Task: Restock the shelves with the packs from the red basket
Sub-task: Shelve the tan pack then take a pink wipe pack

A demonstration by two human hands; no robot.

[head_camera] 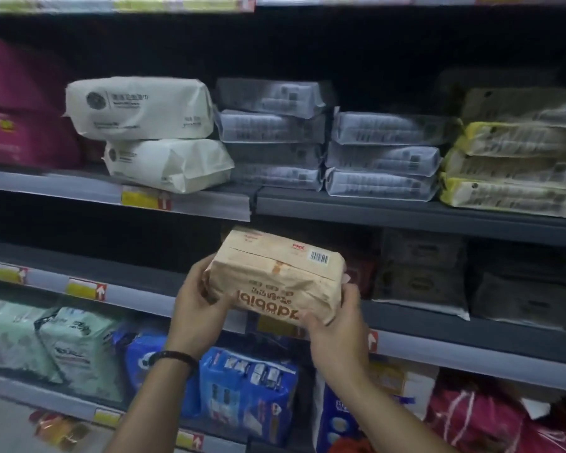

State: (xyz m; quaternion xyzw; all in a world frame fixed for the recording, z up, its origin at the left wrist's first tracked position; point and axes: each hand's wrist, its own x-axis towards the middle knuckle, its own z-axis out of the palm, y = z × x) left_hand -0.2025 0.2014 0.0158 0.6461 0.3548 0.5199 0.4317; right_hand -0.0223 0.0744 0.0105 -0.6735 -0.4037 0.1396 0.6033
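Tan pack (275, 282) held in both hands at centre frame, in front of the middle shelf (128, 266).
The left hand (198, 302) has its grip closed round the pack's left end, and the right hand (335, 325) grips its lower right corner. The pack's print reads upside down, with the barcode on top. White packs (141, 107) sit on the shelf at upper left, and blue packs (249, 393) lie below the hands.

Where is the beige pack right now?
In the head view the beige pack is central, held by the left hand and right hand before the middle shelf, left of the dark packs, below the grey packs.
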